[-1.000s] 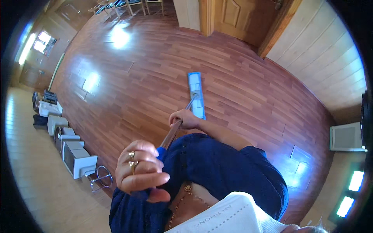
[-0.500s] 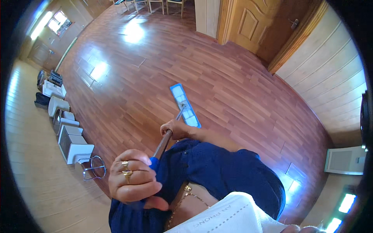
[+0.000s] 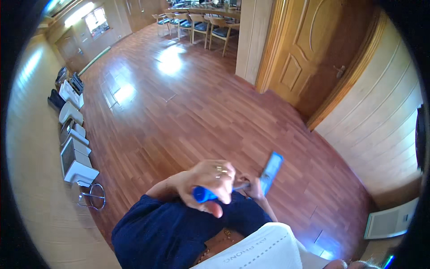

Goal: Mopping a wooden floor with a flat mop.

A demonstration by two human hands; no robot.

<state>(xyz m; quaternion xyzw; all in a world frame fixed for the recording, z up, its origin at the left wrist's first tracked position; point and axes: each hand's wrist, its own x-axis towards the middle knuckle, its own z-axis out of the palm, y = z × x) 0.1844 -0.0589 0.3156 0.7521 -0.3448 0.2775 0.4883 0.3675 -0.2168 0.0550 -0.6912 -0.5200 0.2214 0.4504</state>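
A reddish-brown wood floor [image 3: 148,125] fills most of the view, with a pale panelled wall [image 3: 376,112] on the right. A brown wooden door [image 3: 313,54] is set beside that wall, and at the far end a table [image 3: 206,10] has a row of wooden chairs [image 3: 224,32] along it. White boxy items [image 3: 80,166] line the left side, with a round metal stand [image 3: 95,196] at the near end of the row.

The flat mop [image 3: 271,171] slants across in front of the person. Its blue head lies on the floor ahead and to the right, just past the right hand, the head's long axis running from lower left to upper right. The handle points the other way, its blue end [image 3: 203,193] toward the left and the camera.

The left hand [image 3: 207,179] is wrapped round the handle near that blue end; the right hand [image 3: 254,187] is closed round the shaft lower down, nearer the head. Gold-coloured rings [image 3: 220,171] show on the left hand's fingers.
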